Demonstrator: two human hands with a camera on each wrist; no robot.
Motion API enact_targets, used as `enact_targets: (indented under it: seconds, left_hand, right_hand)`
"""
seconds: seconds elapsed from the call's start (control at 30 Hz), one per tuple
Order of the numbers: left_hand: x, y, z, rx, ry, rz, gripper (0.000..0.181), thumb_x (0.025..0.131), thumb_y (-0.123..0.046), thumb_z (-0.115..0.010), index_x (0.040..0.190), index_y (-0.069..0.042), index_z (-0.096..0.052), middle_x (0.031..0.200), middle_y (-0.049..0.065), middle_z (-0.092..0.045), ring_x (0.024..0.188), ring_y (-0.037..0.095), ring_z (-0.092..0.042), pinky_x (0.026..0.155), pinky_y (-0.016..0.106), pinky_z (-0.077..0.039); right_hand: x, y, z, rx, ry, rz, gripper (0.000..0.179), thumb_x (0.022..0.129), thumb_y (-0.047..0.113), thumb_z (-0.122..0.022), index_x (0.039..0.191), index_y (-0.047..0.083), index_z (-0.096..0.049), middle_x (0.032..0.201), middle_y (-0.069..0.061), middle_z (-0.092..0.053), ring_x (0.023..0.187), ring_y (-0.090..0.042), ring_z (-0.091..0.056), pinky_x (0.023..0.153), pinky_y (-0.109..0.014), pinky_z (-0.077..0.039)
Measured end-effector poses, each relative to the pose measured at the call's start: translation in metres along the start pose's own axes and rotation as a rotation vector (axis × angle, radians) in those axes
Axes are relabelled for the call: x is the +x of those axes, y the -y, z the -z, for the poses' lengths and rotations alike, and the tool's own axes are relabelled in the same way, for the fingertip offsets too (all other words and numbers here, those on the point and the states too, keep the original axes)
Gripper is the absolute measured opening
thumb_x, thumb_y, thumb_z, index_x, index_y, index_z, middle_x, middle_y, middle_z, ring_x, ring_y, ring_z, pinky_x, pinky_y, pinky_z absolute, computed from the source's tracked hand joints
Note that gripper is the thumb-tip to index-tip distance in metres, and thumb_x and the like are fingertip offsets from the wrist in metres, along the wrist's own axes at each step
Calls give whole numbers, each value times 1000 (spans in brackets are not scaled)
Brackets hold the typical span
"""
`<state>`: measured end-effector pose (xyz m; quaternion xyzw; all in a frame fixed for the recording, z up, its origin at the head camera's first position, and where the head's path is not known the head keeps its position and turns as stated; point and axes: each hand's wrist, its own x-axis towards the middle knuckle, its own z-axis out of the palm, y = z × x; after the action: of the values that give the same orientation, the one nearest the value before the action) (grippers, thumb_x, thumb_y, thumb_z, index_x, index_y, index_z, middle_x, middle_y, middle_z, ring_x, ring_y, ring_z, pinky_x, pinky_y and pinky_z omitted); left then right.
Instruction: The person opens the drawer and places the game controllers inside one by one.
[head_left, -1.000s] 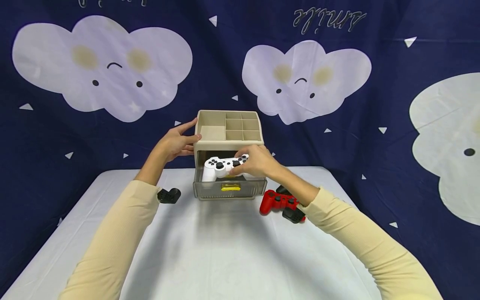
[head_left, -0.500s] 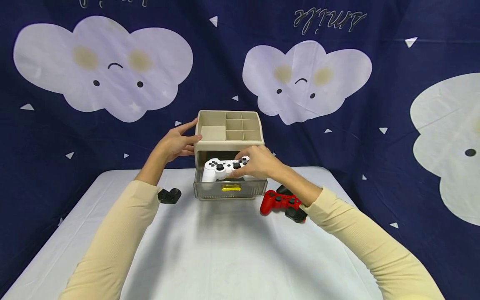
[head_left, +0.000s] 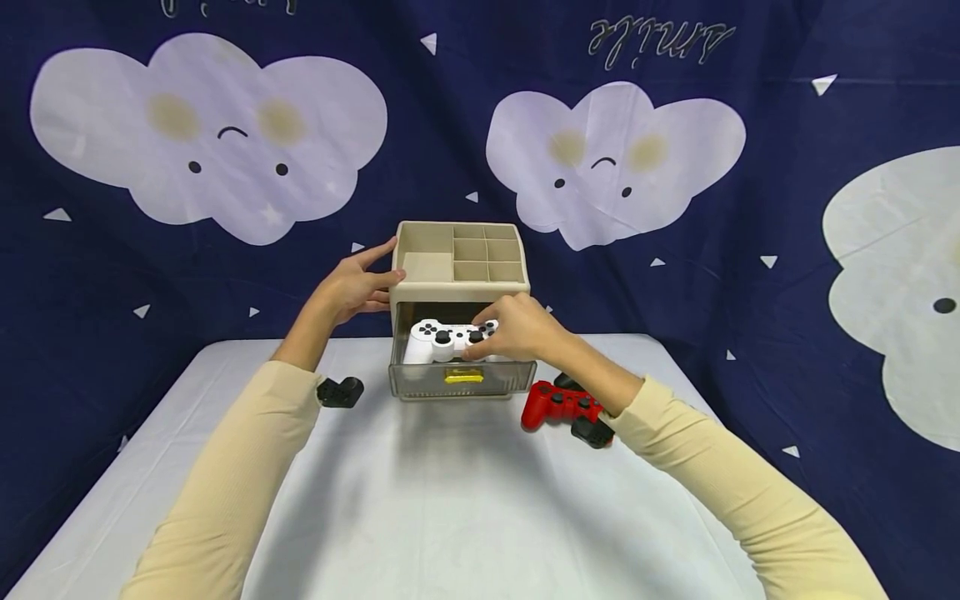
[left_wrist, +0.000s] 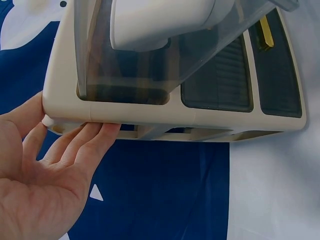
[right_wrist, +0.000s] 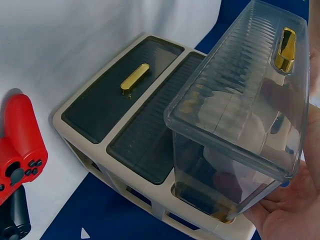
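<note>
In the head view my right hand (head_left: pixel 517 327) pinches the right part of a white game controller (head_left: pixel 422 350), thumb in front and fingers behind. The controller is in the pulled-out clear top drawer (head_left: pixel 420 383) of a beige desktop organizer (head_left: pixel 461 292). Its white shape shows through the drawer wall in both wrist views. My left hand (head_left: pixel 348 287) rests against the organizer's upper left side, thumb on the top rim. In the left wrist view the fingers of that hand (left_wrist: pixel 55 185) lie extended along the side wall.
A red game controller (head_left: pixel 553 402) lies on the white table (head_left: pixel 457 500) right of the organizer, with a black controller (right_wrist: pixel 19 212) against it. Two lower drawers with dark fronts (right_wrist: pixel 115 95) are closed. A dark blue cloud-print cloth (head_left: pixel 435 100) hangs behind.
The white controller and my right hand have sunk slightly lower in the drawer. My left hand stays on the organizer's side.
</note>
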<state>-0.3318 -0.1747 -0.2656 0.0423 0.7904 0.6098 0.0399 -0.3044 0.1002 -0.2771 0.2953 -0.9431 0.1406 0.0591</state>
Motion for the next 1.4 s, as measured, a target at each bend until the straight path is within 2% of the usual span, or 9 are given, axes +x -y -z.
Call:
enact_targets:
  seconds: [0.33, 0.5, 0.6, 0.83, 1.13, 1.27, 1.4]
  left_hand:
    - [0, 0, 0, 1, 6, -3, 75, 103, -23, -62, 162, -39, -18, 158, 22, -39, 125, 41, -62, 104, 47, -53]
    - [0, -1, -1, 11, 7, -8, 75, 104, -23, -62, 162, -40, -18, 156, 22, -42, 124, 41, -63, 103, 46, -54]
    - [0, -1, -1, 11, 7, -8, 75, 104, -24, -62, 162, -40, -18, 156, 22, -41, 124, 40, -63, 103, 46, -54]
    - [-1, 0, -1, 11, 3, -3, 74, 104, -24, -62, 161, -42, -18, 157, 21, -39, 124, 40, -63, 103, 45, -54]
    - [-1, 1, -1, 14, 3, 3, 74, 104, -24, -61, 162, -41, -18, 155, 23, -42, 122, 38, -64, 104, 45, -54]
    - [-1, 1, -1, 14, 5, 2, 74, 104, -24, -61, 162, -41, -18, 155, 23, -42, 122, 38, -64, 104, 46, -54]
    - [-1, 1, -1, 19, 4, -1, 74, 104, -23, -61, 162, -40, -18, 153, 23, -44, 118, 35, -67, 103, 46, -54]
  right_hand:
    - [-1, 0, 0, -29, 19, 16, 59, 77, 54, -84, 118, 12, -78, 110, -4, -78, 95, -19, -67, 89, -36, -56]
    - [-2, 0, -1, -3, 28, 0, 60, 78, 53, -85, 121, 11, -76, 95, -5, -79, 87, -19, -62, 80, -33, -55]
    - [-3, 0, -2, 13, 30, -14, 60, 79, 52, -85, 123, 12, -75, 97, -5, -79, 91, -19, -63, 82, -34, -55]
    - [-5, 2, -2, 29, 36, -22, 62, 79, 51, -85, 125, 11, -74, 118, -7, -75, 116, -26, -65, 98, -40, -55]
    - [-5, 3, -2, 11, 31, -17, 67, 79, 51, -85, 126, 5, -72, 124, -10, -73, 121, -29, -64, 102, -41, -54]
    - [-4, 4, 0, 19, 6, -19, 70, 79, 48, -86, 128, 1, -69, 122, -13, -73, 114, -29, -66, 99, -42, -55]
    - [-6, 4, 3, 33, -28, -34, 63, 78, 46, -87, 124, 4, -73, 109, -11, -75, 103, -27, -67, 91, -41, -56]
